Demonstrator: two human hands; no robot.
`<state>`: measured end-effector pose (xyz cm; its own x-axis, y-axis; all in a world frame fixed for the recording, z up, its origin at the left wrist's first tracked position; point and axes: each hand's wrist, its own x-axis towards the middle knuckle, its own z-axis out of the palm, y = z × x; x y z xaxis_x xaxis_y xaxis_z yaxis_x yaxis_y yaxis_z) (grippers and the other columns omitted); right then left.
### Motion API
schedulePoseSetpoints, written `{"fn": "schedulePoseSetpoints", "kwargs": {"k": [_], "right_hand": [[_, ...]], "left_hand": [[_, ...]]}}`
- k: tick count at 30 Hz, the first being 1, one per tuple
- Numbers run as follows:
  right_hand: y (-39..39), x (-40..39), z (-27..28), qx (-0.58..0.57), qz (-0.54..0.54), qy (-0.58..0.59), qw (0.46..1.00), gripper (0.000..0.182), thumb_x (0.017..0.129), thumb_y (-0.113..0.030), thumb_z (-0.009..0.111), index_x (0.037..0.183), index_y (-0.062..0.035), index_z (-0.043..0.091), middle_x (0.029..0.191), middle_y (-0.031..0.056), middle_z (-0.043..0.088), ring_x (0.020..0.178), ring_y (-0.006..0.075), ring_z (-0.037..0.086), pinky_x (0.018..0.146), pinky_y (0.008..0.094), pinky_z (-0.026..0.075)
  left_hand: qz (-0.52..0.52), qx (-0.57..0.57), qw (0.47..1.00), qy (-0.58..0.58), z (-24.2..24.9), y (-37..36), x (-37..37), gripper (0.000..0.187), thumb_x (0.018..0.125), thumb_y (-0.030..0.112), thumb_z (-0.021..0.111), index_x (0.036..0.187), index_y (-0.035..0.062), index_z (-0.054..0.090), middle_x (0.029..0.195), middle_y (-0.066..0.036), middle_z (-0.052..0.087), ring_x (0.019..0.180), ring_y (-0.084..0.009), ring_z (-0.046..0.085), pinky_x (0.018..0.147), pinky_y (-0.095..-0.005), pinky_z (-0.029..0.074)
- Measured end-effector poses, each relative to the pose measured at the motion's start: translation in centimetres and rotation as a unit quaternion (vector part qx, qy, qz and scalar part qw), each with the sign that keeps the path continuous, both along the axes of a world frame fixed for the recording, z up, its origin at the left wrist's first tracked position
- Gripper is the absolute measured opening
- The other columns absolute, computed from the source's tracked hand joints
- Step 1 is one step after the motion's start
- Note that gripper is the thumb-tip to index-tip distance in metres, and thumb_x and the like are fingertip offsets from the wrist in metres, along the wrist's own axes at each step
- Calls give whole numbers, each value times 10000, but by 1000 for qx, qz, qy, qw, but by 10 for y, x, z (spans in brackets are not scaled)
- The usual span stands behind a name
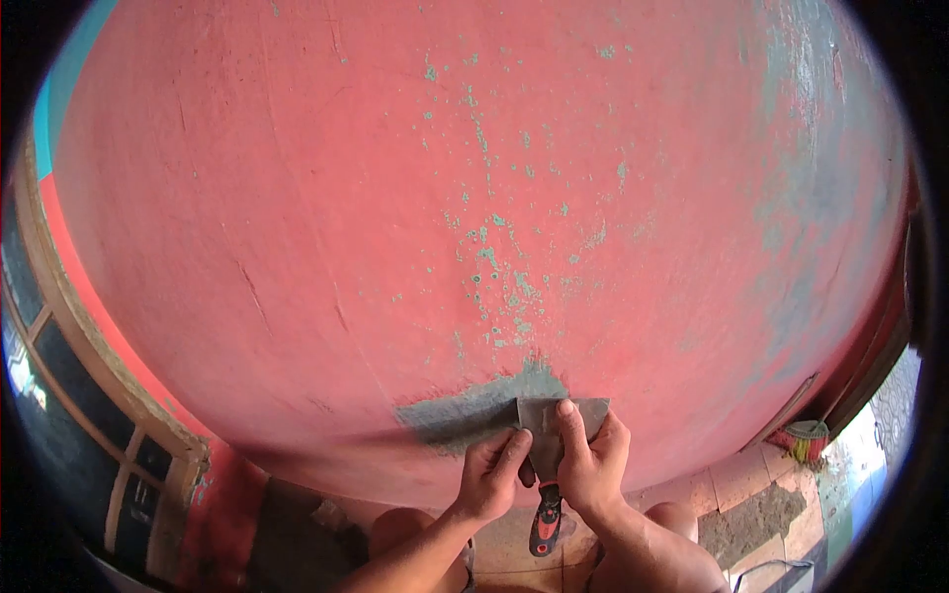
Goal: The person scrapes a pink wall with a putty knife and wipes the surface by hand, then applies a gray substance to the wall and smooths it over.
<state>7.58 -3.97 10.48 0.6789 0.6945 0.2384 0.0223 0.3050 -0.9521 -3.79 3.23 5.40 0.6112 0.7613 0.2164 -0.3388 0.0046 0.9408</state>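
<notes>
A putty knife (546, 465) with a wide metal blade and a black-and-red handle is in front of the wall, its handle pointing down. My right hand (597, 465) grips the blade from the right, thumb flat across its face and fingers behind it. At the blade's left edge, my left hand (491, 474) is closed, with thumb and fingers pinched against that edge; its fingertips are partly hidden. No hand is on the handle. Just behind the blade, a dark grey patch (460, 410) interrupts the red paint of the wall (326, 198).
Small green-grey chips dot the wall's middle, and a larger greyish worn area (806, 198) lies at right. A wood-framed window (84, 381) is on the left. At lower right are a broom (806, 441) and floor tiles (741, 489) with a rough, broken patch (756, 524). My knees are below my hands.
</notes>
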Motion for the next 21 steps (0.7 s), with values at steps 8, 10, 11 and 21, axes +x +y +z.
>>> {"fn": "schedulePoseSetpoints", "kwargs": {"k": [8, 10, 11, 21], "right_hand": [[1, -4, 7, 3, 2, 29, 1000, 294, 1032, -244, 603, 892, 14, 588, 710, 19, 621, 584, 69, 549, 488, 255, 444], [-1, -2, 6, -4, 15, 29, 999, 295, 1030, -230, 608, 916, 41, 591, 731, 49, 644, 581, 85, 582, 471, 263, 466], [-1, 0, 2, -2, 15, 27, 1000, 288, 1030, -224, 607, 916, 40, 593, 730, 46, 641, 580, 86, 583, 472, 265, 468], [3, -2, -7, 23, 1, 18, 1000, 238, 1017, -179, 601, 897, 26, 621, 755, 24, 632, 636, 85, 568, 539, 259, 460]], "left_hand": [[10, -16, 1000, -12, 4, -3, 6, 342, 1079, 274, 510, 847, 43, 608, 706, 4, 584, 621, -66, 540, 567, -238, 442], [14, -13, 1000, 3, 2, -5, 4, 355, 1079, 288, 509, 846, 39, 607, 706, 1, 586, 625, -69, 543, 567, -242, 442], [14, -11, 1000, 15, 0, -6, 3, 362, 1079, 295, 508, 845, 37, 607, 706, 0, 586, 628, -71, 545, 566, -245, 442], [-25, -9, 999, 24, -56, -2, 16, 410, 1080, 357, 502, 855, 37, 624, 715, 19, 580, 648, -62, 527, 596, -246, 425]]}}
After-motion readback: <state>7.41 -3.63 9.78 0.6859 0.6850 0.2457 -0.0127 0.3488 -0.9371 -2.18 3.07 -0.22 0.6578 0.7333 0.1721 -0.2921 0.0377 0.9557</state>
